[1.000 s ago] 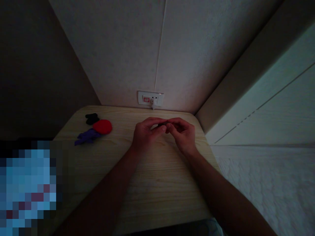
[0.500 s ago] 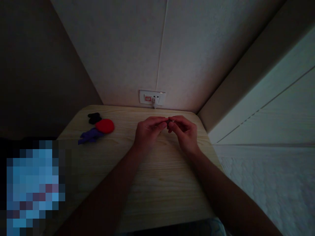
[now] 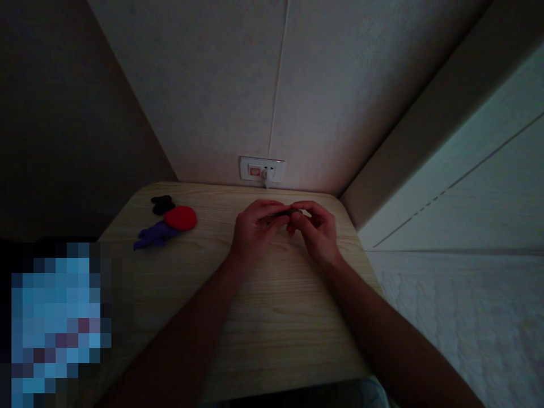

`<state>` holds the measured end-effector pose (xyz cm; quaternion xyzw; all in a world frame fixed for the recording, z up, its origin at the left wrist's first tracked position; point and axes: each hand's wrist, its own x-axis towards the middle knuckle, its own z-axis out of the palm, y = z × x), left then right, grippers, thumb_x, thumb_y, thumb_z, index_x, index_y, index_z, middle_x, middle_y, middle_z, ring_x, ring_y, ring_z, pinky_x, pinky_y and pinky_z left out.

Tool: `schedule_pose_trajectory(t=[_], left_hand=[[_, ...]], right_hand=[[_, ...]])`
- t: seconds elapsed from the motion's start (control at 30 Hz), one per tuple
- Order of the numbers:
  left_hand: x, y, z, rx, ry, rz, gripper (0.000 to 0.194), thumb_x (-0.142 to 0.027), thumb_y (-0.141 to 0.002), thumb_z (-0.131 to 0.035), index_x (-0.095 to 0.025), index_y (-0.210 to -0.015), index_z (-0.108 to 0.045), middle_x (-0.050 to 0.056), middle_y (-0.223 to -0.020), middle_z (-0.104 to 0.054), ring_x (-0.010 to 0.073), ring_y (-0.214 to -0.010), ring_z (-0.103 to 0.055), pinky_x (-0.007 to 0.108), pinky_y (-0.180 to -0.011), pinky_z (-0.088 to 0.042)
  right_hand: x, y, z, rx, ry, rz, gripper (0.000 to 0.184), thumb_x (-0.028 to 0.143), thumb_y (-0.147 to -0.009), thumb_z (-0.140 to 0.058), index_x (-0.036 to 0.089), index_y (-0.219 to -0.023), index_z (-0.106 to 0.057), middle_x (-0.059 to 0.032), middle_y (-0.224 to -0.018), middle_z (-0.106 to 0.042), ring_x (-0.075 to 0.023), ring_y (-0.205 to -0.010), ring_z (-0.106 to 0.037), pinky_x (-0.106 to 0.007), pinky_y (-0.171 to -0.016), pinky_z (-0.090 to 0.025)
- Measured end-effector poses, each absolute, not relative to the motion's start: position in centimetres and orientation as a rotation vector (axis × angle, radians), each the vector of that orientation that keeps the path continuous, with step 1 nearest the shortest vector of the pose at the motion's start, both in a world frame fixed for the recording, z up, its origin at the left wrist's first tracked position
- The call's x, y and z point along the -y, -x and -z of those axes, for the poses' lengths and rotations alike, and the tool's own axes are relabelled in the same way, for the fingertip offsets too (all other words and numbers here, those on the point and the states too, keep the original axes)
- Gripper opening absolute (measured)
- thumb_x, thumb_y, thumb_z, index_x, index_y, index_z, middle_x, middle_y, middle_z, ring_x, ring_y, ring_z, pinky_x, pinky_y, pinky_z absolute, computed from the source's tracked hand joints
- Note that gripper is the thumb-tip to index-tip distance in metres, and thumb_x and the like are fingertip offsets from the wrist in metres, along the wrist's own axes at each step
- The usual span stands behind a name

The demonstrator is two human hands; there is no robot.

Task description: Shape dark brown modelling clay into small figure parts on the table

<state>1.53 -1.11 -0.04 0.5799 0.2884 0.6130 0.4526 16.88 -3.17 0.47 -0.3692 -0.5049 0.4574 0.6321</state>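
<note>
Above the pale wood-grain table (image 3: 259,323), near its far edge, the left hand (image 3: 255,229) has parted thumb from fingers, its grip unclear; the right hand (image 3: 318,226) pinches a small dark piece (image 3: 289,212), now more exposed, apparently being repositioned.

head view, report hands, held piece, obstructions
Right hand pinching small dark piece. Left hand at it, grip unclear. Red piece, purple piece, black piece off left, out of the way.

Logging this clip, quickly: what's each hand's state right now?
Left hand: part-curled at a small dark piece; whether it grips cannot be told.
Right hand: closed, pinching that same piece.
</note>
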Motion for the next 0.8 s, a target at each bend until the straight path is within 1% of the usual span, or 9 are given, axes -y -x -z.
schedule_pose_trajectory(t=[0.13, 0.23, 0.33, 0.47, 0.57, 0.67, 0.8], left_hand=[[1.16, -1.39, 0.17, -0.768, -1.54, -1.525, 0.016, -0.027, -0.083, -0.083, -0.026, -0.099, -0.086, 0.005, -0.099, -0.074, 0.0173, -0.092, -0.072, 0.03, -0.082, -0.062], [1.22, -1.33, 0.21, -0.79, -1.585, -1.523, 0.017, -0.028, -0.085, -0.082, -0.027, -0.101, -0.085, 0.005, -0.101, -0.074, 0.0177, -0.094, -0.071, 0.03, -0.083, -0.061], [1.34, -1.3, 0.08, -0.815, -1.616, -1.518, 0.018, -0.026, -0.085, -0.081, -0.027, -0.103, -0.085, 0.006, -0.102, -0.074, 0.018, -0.095, -0.071, 0.031, -0.085, -0.061], [1.37, -1.27, 0.22, -0.819, -1.679, -1.513, 0.019, -0.024, -0.085, -0.081, -0.027, -0.104, -0.085, 0.006, -0.105, -0.074, 0.0185, -0.099, -0.071, 0.031, -0.089, -0.061], [1.26, -1.27, 0.59, -0.806, -1.68, -1.521, 0.021, -0.026, -0.087, -0.08, -0.029, -0.107, -0.085, 0.007, -0.11, -0.073, 0.0198, -0.103, -0.071, 0.033, -0.092, -0.06], [1.21, -1.3, 0.76, -0.821, -1.697, -1.514, 0.022, -0.028, -0.086, -0.081, -0.031, -0.108, -0.085, 0.007, -0.11, -0.073, 0.0209, -0.104, -0.071, 0.036, -0.094, -0.06], [1.24, -1.34, 0.63, -0.828, -1.712, -1.505, 0.02, -0.028, -0.084, -0.082, -0.031, -0.103, -0.086, 0.008, -0.112, -0.074, 0.0229, -0.107, -0.07, 0.039, -0.098, -0.059]], right_hand=[[3.23, -16.68, -0.9, 1.136, 0.871, -1.031, 0.03, 0.045, -0.075, -0.091, 0.022, -0.085, -0.073, 0.0013, -0.072, -0.071, -0.0128, -0.055, -0.063, -0.028, -0.052, -0.054], [3.23, -16.77, -0.89, 1.132, 0.866, -1.049, 0.031, 0.044, -0.074, -0.092, 0.022, -0.086, -0.073, 0.0016, -0.072, -0.072, -0.0127, -0.055, -0.065, -0.028, -0.052, -0.054], [3.2, -16.87, -0.7, 1.121, 0.82, -1.1, 0.03, 0.044, -0.076, -0.09, 0.022, -0.088, -0.074, 0.002, -0.074, -0.072, -0.0122, -0.055, -0.065, -0.027, -0.052, -0.055], [3.04, -16.9, -0.49, 1.125, 0.786, -1.088, 0.025, 0.039, -0.078, -0.09, 0.022, -0.083, -0.073, 0.0013, -0.081, -0.071, -0.0112, -0.058, -0.065, -0.026, -0.053, -0.054], [2.89, -16.97, -0.33, 1.126, 0.758, -1.081, 0.021, 0.035, -0.078, -0.089, 0.022, -0.082, -0.073, 0.0006, -0.089, -0.07, -0.0103, -0.062, -0.064, -0.025, -0.056, -0.053], [2.75, -17.08, -0.22, 1.111, 0.756, -1.124, 0.021, 0.039, -0.081, -0.086, 0.022, -0.08, -0.073, -0.0007, -0.092, -0.069, -0.0119, -0.067, -0.064, -0.026, -0.057, -0.053], [2.65, -17.1, -0.34, 1.09, 0.8, -1.129, 0.025, 0.04, -0.077, -0.085, 0.021, -0.074, -0.068, -0.0014, -0.094, -0.068, -0.012, -0.068, -0.06, -0.026, -0.057, -0.05]])
